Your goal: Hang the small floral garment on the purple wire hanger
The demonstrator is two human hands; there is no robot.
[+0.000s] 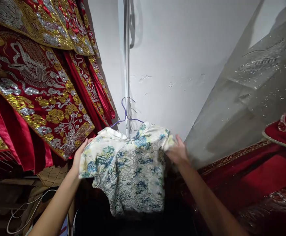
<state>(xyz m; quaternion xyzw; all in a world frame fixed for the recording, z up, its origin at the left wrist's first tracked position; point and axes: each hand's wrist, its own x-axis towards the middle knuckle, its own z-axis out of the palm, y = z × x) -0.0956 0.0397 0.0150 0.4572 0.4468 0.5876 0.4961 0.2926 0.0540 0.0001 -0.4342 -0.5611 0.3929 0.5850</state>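
A short-sleeved floral blouse (139, 173), white with blue, green and yellow patterns, hangs in front of me on a thin purple wire hanger (125, 113). The hanger's hook shows above the collar, against a narrow white vertical pole or strip. My left hand (81, 152) grips the sleeve on the left side, its fingers mostly hidden behind the cloth. On the right, my right hand (178, 151) holds the other sleeve near its cuff. The sleeves are spread apart between both hands, and the front opening folds diagonally from the neckline.
Red garments (39, 82) with gold and silver embroidery hang at the left. A white wall (172, 49) stands behind the blouse. Glittery pale fabric (256, 85) and dark red clothing (268, 173) are at the right. A white cable (32, 205) loops at the lower left.
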